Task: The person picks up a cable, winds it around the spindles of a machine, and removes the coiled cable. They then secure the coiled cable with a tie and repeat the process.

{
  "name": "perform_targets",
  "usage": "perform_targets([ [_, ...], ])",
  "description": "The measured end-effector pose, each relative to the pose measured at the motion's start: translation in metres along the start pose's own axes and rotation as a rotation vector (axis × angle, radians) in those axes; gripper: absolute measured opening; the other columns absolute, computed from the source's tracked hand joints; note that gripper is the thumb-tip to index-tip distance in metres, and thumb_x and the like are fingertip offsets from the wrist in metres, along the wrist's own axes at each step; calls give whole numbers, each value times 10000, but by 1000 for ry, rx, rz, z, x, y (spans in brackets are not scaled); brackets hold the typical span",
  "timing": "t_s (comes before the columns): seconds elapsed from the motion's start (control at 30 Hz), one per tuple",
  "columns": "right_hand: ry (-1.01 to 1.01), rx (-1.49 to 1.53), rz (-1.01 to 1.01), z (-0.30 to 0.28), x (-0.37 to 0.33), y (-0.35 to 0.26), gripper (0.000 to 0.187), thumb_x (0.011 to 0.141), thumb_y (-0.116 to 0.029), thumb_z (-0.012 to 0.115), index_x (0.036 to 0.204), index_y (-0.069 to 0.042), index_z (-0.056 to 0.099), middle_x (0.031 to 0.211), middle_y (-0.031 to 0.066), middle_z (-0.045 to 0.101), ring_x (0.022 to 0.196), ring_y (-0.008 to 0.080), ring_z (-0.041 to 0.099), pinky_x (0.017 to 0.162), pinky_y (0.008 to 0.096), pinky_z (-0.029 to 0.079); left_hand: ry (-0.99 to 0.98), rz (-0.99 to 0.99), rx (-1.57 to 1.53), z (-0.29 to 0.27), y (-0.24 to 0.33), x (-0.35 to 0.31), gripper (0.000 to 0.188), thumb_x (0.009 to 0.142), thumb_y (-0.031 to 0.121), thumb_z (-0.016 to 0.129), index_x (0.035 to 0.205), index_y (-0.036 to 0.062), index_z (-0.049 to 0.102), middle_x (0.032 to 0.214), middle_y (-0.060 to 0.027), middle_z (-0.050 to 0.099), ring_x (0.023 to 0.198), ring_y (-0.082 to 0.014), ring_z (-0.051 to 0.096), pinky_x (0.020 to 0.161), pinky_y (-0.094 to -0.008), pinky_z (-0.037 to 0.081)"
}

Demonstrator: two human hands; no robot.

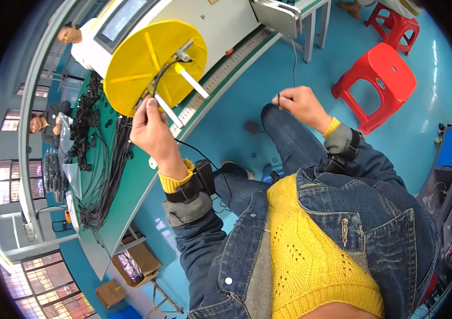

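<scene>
A yellow round winding disc [130, 69] with white pegs [191, 83] and a metal bar stands upright on the machine at the bench's edge. My left hand [153, 129] is closed at the disc's near rim, its thumb and fingers pinching a black cable [160, 76] that curves up across the disc. A thin black length of cable also runs from beside my left wrist down toward my lap. My right hand [304, 108] is held apart from the disc, above my knee. Its fingers are pinched around a small dark piece that I cannot make out.
Bundles of black cables [111, 175] lie on the green bench [130, 198] to the left. Red stools [382, 80] stand at the right. Cardboard boxes [143, 258] sit below the bench. Two people [82, 45] are beyond the bench. A grey-and-blue cart [449, 159] is at far right.
</scene>
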State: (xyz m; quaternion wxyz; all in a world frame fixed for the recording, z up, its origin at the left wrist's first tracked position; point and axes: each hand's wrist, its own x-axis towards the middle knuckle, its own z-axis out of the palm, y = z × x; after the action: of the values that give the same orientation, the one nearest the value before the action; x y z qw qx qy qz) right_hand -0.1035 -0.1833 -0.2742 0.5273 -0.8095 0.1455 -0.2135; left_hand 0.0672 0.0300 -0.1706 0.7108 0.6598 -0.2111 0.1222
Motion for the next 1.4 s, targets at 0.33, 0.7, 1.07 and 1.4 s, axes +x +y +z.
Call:
perform_targets([
  [0.33,-137,94,17,12,-8,2,162,777,-79,524,777,37,637,627,92,616,582,111,576,565,252,456,14,-26,-78,0,2,-7,174,840,97,596,932,-48,629,677,1,574,525,-26,426,460,-150,335],
  [0.7,-162,38,57,8,-4,-3,173,785,-115,543,763,25,641,604,71,612,557,102,557,525,258,429,53,-11,-93,-1,-1,-10,191,842,106,598,954,-46,625,683,2,573,530,-25,429,462,-150,343],
  [1.07,-165,72,62,6,-8,4,184,786,-108,532,723,37,626,602,69,613,561,105,558,544,250,439,5,193,175,-11,3,-37,193,858,66,563,1013,-35,615,723,1,532,580,-39,436,485,-165,353],
  [1.4,-154,36,96,2,-7,1,187,770,-126,562,682,28,623,590,87,610,541,144,572,543,279,453,-34,293,344,-6,8,-49,253,882,52,495,1111,-37,553,742,-50,545,595,-87,465,521,-214,384],
])
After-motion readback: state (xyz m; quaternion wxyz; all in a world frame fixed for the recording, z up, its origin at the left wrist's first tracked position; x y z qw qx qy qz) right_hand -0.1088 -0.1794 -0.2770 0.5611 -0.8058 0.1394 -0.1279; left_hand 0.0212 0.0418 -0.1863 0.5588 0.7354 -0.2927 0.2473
